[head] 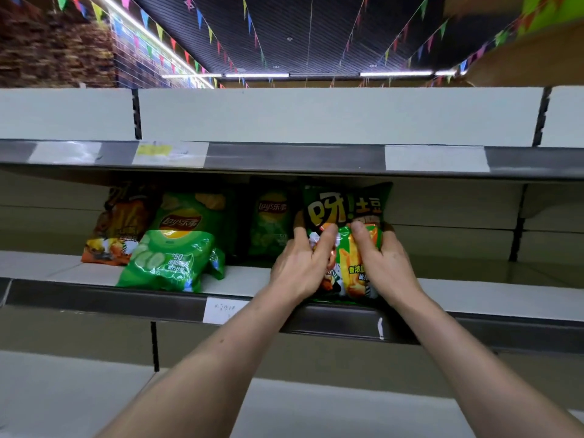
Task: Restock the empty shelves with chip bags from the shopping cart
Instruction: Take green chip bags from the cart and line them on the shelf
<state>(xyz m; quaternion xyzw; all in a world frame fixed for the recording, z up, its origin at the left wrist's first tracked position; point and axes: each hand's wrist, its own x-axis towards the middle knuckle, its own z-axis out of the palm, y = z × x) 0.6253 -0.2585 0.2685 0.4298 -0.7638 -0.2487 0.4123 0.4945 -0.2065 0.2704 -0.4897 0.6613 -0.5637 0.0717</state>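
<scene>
A dark green chip bag with yellow lettering (346,207) stands upright at the front of the middle shelf (493,303). My left hand (300,263) grips its left side, thumb across the front. My right hand (384,263) grips its right side the same way. Left of it on the same shelf stand a dark green Lay's bag (268,222), a larger green Lay's bag (192,213) and an orange-brown bag (117,226). A bright green cucumber bag (167,263) lies tilted forward against the shelf lip. The shopping cart is out of view.
The shelf above (300,159) carries blank price labels and shows nothing on it. To the right of the held bag the middle shelf is bare white board. A lower shelf (63,393) runs under my forearms. Coloured bunting hangs from the dark ceiling.
</scene>
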